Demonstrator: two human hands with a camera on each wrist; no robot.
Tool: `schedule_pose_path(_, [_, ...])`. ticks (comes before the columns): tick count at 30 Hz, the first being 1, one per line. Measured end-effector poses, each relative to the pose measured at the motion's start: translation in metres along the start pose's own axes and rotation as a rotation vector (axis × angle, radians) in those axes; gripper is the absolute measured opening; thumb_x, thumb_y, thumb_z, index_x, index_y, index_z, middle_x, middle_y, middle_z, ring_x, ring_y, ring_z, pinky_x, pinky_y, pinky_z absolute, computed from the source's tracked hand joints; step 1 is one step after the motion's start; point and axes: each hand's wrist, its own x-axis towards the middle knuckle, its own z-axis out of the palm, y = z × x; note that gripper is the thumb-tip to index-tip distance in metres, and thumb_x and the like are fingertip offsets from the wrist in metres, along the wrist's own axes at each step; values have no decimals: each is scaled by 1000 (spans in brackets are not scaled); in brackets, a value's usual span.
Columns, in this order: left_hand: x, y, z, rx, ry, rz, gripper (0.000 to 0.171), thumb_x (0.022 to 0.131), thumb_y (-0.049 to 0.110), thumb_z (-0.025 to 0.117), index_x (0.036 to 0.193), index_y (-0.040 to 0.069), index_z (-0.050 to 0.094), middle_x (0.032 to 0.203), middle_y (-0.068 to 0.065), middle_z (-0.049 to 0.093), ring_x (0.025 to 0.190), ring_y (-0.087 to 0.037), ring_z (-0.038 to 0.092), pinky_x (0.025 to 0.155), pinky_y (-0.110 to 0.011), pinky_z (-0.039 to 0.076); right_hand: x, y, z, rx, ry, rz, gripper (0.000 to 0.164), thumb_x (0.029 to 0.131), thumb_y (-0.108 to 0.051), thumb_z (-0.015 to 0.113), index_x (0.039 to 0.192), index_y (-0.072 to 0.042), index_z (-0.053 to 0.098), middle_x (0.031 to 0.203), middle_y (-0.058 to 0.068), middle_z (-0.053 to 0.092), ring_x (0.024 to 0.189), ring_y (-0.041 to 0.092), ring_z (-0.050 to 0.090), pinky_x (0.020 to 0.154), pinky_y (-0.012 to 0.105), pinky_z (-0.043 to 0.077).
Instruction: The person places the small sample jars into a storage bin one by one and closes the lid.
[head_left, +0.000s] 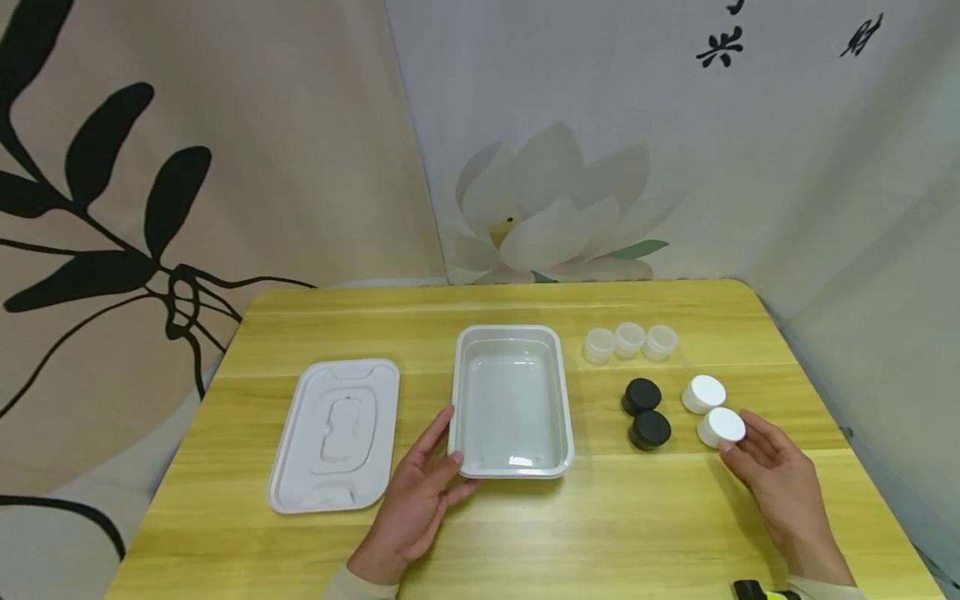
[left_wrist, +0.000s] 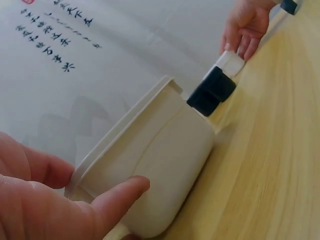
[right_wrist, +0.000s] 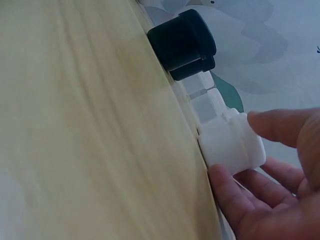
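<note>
A white rectangular tub stands upright on the table. My left hand holds it at the near left corner, index finger along the left side and thumb at the rim; in the left wrist view the hand's digits lie against the tub's wall. At the right, my right hand holds the nearer white-lidded jar between thumb and fingers, low at the tabletop. In the right wrist view the thumb meets the top edge of this jar and a fingertip its base. Another white-lidded jar stands just behind.
Two black jars stand between the tub and the white jars. Three small translucent jars line up farther back. A white lid lies flat left of the tub. Printed curtains hang behind the table.
</note>
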Motion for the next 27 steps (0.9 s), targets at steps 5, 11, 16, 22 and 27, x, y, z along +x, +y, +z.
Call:
schedule_pose_path(5, [0, 0, 0, -11, -22, 17, 73, 109, 3, 50, 171, 19, 16, 177, -17, 8, 152, -48, 36, 111, -48, 51, 1, -5, 3, -83, 19, 5, 82, 94, -14, 82, 162, -4, 39, 116, -27, 58, 103, -15, 59, 81, 8, 56])
schedule_pose_path(11, [0, -1, 0, -16, -28, 25, 73, 109, 2, 47, 171, 18, 13, 178, -16, 4, 156, -49, 26, 112, -49, 50, -1, -7, 4, -13, 42, 31, 76, 93, -9, 82, 159, -4, 45, 109, -28, 65, 98, -14, 64, 78, 10, 57])
schedule_pose_path(16, [0, -1, -1, -5, -17, 18, 72, 109, 3, 48, 171, 20, 16, 177, -16, 12, 154, -47, 32, 110, -47, 53, -12, -13, 0, 119, 76, -3, 56, 93, 2, 78, 145, -14, 63, 107, -23, 72, 98, -9, 67, 77, 13, 59])
schedule_pose_path(22, [1, -1, -1, 8, -8, 7, 71, 110, 3, 49, 171, 21, 18, 177, -15, 15, 152, -46, 36, 107, -45, 55, -21, -36, 4, 211, 73, -110, 55, 93, 10, 73, 142, -14, 66, 116, -15, 73, 105, -2, 67, 79, 15, 60])
schedule_pose_path(27, [2, -1, 1, 13, -1, 7, 71, 109, 3, 49, 171, 20, 18, 176, -15, 17, 151, -47, 36, 108, -46, 54, -19, -62, 27, 166, 1, -206, 57, 92, 11, 74, 145, -8, 63, 125, -11, 69, 112, 1, 64, 83, 14, 59])
